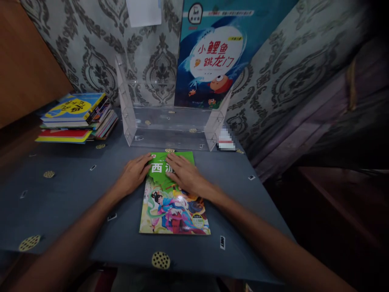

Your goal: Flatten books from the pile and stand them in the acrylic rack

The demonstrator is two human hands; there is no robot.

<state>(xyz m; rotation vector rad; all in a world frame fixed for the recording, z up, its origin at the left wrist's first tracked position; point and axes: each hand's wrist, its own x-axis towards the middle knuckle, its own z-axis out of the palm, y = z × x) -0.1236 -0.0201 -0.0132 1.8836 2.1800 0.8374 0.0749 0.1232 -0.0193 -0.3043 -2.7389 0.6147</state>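
A green picture book (170, 211) with painted figures and white characters on its cover lies closed on the table. My left hand (135, 172) rests at its upper left edge, fingers stretched forward and the tips touching the cover's corner. Across the upper right of the cover lies my right hand (184, 172), flat with fingers extended, hiding part of the title. Neither hand is wrapped round anything. Just beyond the book stands a clear acrylic rack (170, 140) with tiered shelves.
A stack of books (74, 115) sits at the back left. Behind the rack, a large blue fish book or poster (209, 52) leans against the patterned wall. A small blurred white item (226, 140) stands right of the rack. The grey-blue tablecloth (73, 178) covers the table; a curtain (306, 113) hangs at right.
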